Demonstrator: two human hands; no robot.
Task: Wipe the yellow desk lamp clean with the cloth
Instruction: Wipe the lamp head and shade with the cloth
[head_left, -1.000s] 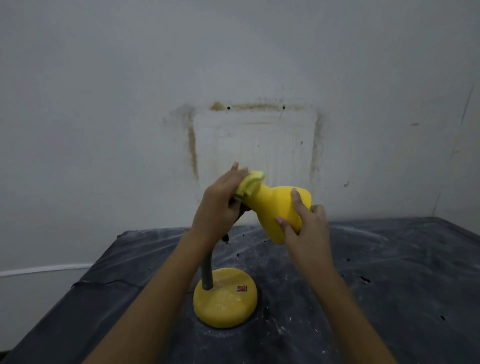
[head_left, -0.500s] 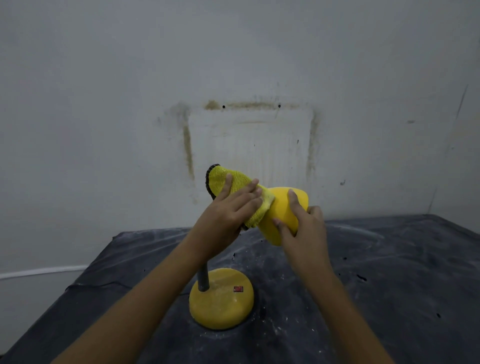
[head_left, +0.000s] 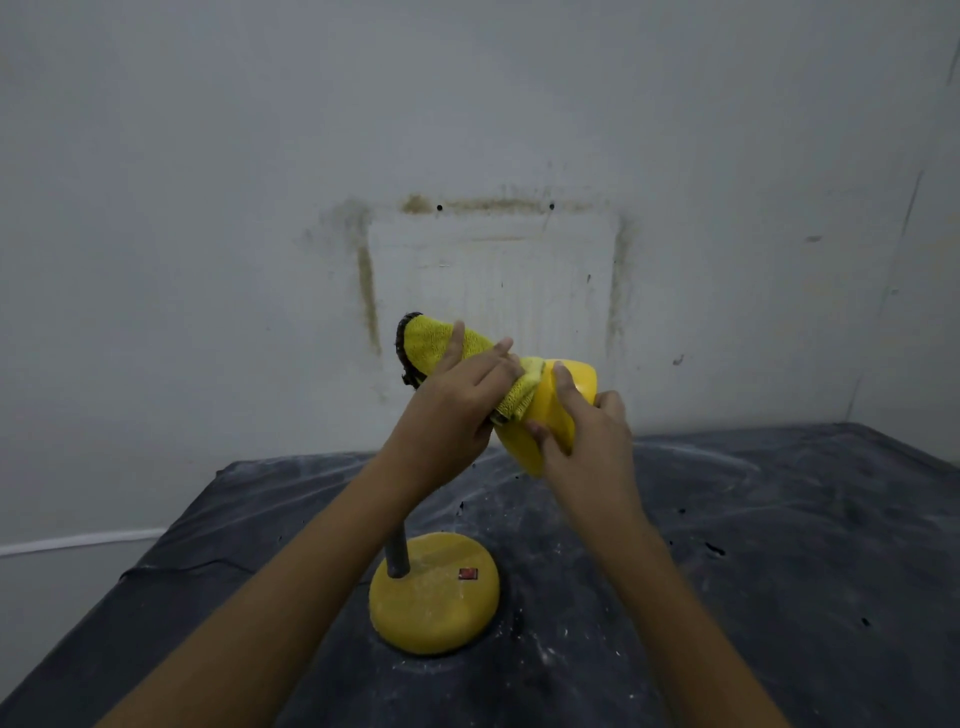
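1. Left hand (head_left: 457, 410) presses a yellow terry cloth (head_left: 431, 343) with fairly straight fingers onto the shade's narrow end (thumb hidden).
2. Right hand (head_left: 587, 436) grips the wide end of the shade of the glossy yellow desk lamp (head_left: 550, 410), which stands on the dark, dusty table (head_left: 779, 545).
3. Shade wiping looks underway; the round yellow base (head_left: 431, 603), speckled with white dust, and the grey neck (head_left: 397, 556) probably remain.

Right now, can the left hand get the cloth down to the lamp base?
Probably yes. The base stands uncovered, below the left hand pressing the cloth on the lamp shade; only the grey stem rises from it.
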